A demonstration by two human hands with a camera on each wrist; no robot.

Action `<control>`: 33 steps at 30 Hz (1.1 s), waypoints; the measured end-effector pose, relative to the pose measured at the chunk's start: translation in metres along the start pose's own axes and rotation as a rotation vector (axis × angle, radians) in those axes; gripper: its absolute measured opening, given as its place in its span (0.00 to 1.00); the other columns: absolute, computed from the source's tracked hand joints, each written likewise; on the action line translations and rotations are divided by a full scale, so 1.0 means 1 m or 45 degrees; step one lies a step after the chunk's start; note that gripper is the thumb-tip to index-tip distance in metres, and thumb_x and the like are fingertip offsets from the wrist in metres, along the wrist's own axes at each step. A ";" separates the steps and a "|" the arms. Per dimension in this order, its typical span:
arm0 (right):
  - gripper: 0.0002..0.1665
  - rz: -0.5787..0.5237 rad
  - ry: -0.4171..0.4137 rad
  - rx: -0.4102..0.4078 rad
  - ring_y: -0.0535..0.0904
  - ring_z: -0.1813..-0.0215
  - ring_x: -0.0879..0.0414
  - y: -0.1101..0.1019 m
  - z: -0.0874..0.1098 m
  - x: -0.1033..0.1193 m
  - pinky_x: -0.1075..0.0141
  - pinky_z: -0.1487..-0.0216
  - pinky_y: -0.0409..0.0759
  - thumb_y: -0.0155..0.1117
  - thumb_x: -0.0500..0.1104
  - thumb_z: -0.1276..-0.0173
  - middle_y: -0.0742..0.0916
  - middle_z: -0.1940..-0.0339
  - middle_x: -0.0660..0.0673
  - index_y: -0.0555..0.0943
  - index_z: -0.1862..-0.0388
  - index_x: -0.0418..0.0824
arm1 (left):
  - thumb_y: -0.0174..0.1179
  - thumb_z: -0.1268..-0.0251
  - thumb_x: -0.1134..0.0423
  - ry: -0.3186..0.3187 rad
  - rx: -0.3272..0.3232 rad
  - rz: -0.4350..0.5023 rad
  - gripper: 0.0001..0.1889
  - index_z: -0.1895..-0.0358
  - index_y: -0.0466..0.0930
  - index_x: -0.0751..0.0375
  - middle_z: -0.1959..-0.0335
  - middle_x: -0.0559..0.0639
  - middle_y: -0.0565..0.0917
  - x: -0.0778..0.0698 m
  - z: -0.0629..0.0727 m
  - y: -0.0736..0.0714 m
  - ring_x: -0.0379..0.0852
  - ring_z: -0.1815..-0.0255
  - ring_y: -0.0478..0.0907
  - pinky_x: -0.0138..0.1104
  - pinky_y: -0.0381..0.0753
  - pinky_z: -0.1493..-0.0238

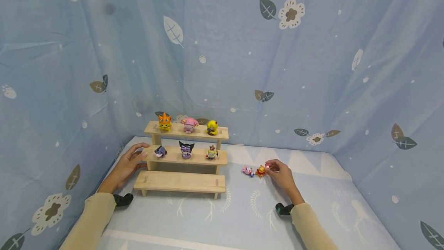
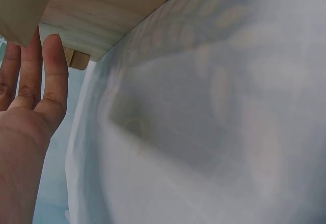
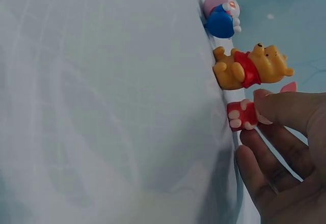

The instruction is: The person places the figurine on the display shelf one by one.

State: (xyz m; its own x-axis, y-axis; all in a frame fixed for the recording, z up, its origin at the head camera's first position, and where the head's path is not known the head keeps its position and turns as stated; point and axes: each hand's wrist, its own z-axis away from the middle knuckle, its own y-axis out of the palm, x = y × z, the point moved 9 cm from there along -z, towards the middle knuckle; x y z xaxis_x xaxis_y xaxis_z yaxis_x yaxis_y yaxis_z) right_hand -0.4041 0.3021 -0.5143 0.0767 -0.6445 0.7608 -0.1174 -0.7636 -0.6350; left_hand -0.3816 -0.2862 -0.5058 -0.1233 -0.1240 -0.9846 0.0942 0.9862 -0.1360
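My right hand [image 1: 281, 174] pinches a small pink and red pig figurine [image 3: 242, 115] between thumb and fingers, its upper part partly hidden by the thumb. Right beside it is a yellow bear figurine [image 3: 249, 68] in a red shirt. Past the bear lies a pink and blue figurine [image 3: 222, 14]. At the left end of a three-tier wooden display shelf [image 1: 180, 181], my left hand [image 1: 130, 161] touches the middle tier. Its fingers [image 2: 55, 66] look fairly straight in the left wrist view, some tips hidden behind the wood.
Along the top tier stand an orange-and-yellow figurine [image 1: 165, 122], a pink one [image 1: 189, 125] and a yellow-haired one [image 1: 212, 127]. The middle tier bears a blue-grey donkey [image 1: 160, 151], a black-and-purple figurine [image 1: 186, 150] and a green one [image 1: 211, 152]. Patterned curtains [image 1: 225, 49] enclose the pale cloth surface [image 1: 243, 219].
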 end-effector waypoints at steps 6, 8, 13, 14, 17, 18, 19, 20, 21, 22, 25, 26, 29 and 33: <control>0.16 0.000 0.019 0.000 0.85 0.50 0.48 0.000 -0.001 -0.003 0.52 0.44 0.84 0.75 0.37 0.33 0.88 0.55 0.44 0.84 0.48 0.41 | 0.56 0.20 0.49 0.001 0.000 -0.003 0.30 0.23 0.61 0.54 0.39 0.53 0.74 -0.001 0.001 0.000 0.40 0.46 0.80 0.39 0.85 0.49; 0.16 0.013 0.006 -0.023 0.85 0.50 0.49 -0.001 -0.001 -0.003 0.53 0.45 0.84 0.75 0.38 0.33 0.88 0.55 0.44 0.84 0.48 0.41 | 0.56 0.20 0.49 -0.005 -0.006 -0.006 0.29 0.23 0.62 0.53 0.38 0.54 0.74 -0.001 0.002 0.000 0.39 0.46 0.80 0.40 0.85 0.49; 0.17 0.011 -0.042 -0.103 0.84 0.52 0.50 -0.009 0.002 0.001 0.57 0.48 0.85 0.76 0.42 0.33 0.88 0.57 0.45 0.85 0.47 0.40 | 0.56 0.20 0.48 -0.023 -0.013 -0.022 0.31 0.23 0.60 0.54 0.33 0.63 0.71 0.001 0.002 0.001 0.38 0.46 0.79 0.47 0.84 0.45; 0.18 -0.003 -0.053 -0.118 0.84 0.52 0.51 -0.011 0.003 0.003 0.59 0.49 0.85 0.77 0.42 0.34 0.88 0.57 0.45 0.85 0.47 0.40 | 0.56 0.20 0.48 -0.026 -0.013 -0.024 0.31 0.22 0.60 0.54 0.32 0.64 0.70 0.001 0.002 0.001 0.38 0.46 0.79 0.48 0.83 0.44; 0.19 -0.057 -0.090 -0.150 0.84 0.53 0.52 -0.016 0.004 0.008 0.66 0.51 0.84 0.77 0.42 0.34 0.89 0.57 0.44 0.84 0.46 0.40 | 0.56 0.20 0.47 -0.028 -0.013 -0.022 0.32 0.22 0.60 0.54 0.31 0.66 0.68 0.000 0.002 0.001 0.38 0.46 0.79 0.47 0.83 0.45; 0.20 -0.078 -0.100 -0.154 0.84 0.53 0.52 -0.017 0.004 0.010 0.68 0.52 0.84 0.78 0.42 0.34 0.89 0.57 0.44 0.84 0.46 0.40 | 0.56 0.21 0.47 -0.028 -0.016 -0.022 0.31 0.22 0.60 0.53 0.31 0.66 0.68 0.000 0.002 0.000 0.38 0.46 0.79 0.45 0.84 0.46; 0.20 -0.099 -0.103 -0.157 0.85 0.53 0.52 -0.018 0.004 0.011 0.70 0.53 0.84 0.78 0.42 0.34 0.89 0.57 0.44 0.83 0.46 0.40 | 0.56 0.21 0.47 -0.028 -0.016 -0.020 0.31 0.22 0.60 0.53 0.31 0.66 0.68 0.000 0.002 0.000 0.38 0.46 0.79 0.43 0.84 0.46; 0.21 -0.123 -0.105 -0.158 0.85 0.53 0.53 -0.019 0.004 0.013 0.72 0.53 0.83 0.78 0.42 0.34 0.89 0.56 0.44 0.82 0.45 0.41 | 0.57 0.21 0.47 -0.029 -0.017 -0.018 0.31 0.23 0.60 0.52 0.31 0.66 0.68 0.000 0.002 0.000 0.38 0.46 0.79 0.42 0.84 0.47; 0.21 -0.146 -0.106 -0.158 0.85 0.53 0.53 -0.020 0.005 0.014 0.74 0.54 0.83 0.78 0.42 0.35 0.89 0.56 0.44 0.82 0.45 0.41 | 0.57 0.21 0.47 -0.027 -0.017 -0.014 0.31 0.23 0.61 0.52 0.31 0.66 0.69 0.000 0.002 0.000 0.38 0.46 0.79 0.41 0.84 0.47; 0.22 -0.171 -0.109 -0.157 0.85 0.52 0.53 -0.021 0.005 0.016 0.74 0.54 0.83 0.78 0.42 0.34 0.89 0.56 0.43 0.81 0.45 0.42 | 0.57 0.21 0.47 -0.027 -0.017 -0.010 0.30 0.23 0.61 0.51 0.31 0.65 0.69 0.000 0.002 0.000 0.38 0.45 0.79 0.40 0.84 0.48; 0.22 -0.233 -0.127 -0.157 0.85 0.52 0.52 -0.022 0.007 0.023 0.75 0.53 0.83 0.77 0.42 0.34 0.89 0.55 0.43 0.79 0.45 0.43 | 0.57 0.21 0.47 -0.024 -0.017 -0.009 0.30 0.23 0.62 0.51 0.32 0.64 0.69 0.000 0.002 0.000 0.38 0.46 0.79 0.40 0.84 0.48; 0.22 -0.243 -0.138 -0.159 0.84 0.51 0.52 -0.023 0.007 0.026 0.75 0.53 0.83 0.77 0.42 0.33 0.89 0.55 0.43 0.79 0.44 0.43 | 0.57 0.21 0.47 -0.022 -0.017 -0.011 0.30 0.23 0.62 0.51 0.32 0.64 0.69 -0.001 0.002 0.000 0.38 0.46 0.79 0.40 0.84 0.47; 0.21 -0.255 -0.152 -0.168 0.84 0.52 0.52 -0.023 0.009 0.033 0.75 0.54 0.83 0.76 0.43 0.32 0.88 0.55 0.43 0.79 0.44 0.44 | 0.56 0.21 0.47 -0.022 -0.018 -0.016 0.29 0.23 0.62 0.51 0.31 0.63 0.69 0.000 0.003 0.000 0.38 0.46 0.79 0.40 0.84 0.47; 0.21 -0.265 -0.142 -0.166 0.83 0.52 0.51 -0.021 0.011 0.041 0.76 0.54 0.82 0.76 0.43 0.32 0.87 0.54 0.43 0.79 0.44 0.44 | 0.56 0.20 0.47 -0.020 -0.012 -0.015 0.30 0.23 0.62 0.51 0.32 0.62 0.69 0.000 0.002 0.000 0.37 0.45 0.79 0.39 0.84 0.47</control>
State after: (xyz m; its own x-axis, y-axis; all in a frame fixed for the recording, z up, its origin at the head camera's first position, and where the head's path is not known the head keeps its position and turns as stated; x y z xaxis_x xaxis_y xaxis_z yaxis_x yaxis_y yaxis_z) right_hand -0.3880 0.2914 -0.4709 0.2204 -0.4800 0.8492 -0.2137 -0.8732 -0.4381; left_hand -0.3791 -0.2864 -0.5060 -0.1085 -0.1370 -0.9846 0.0839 0.9857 -0.1464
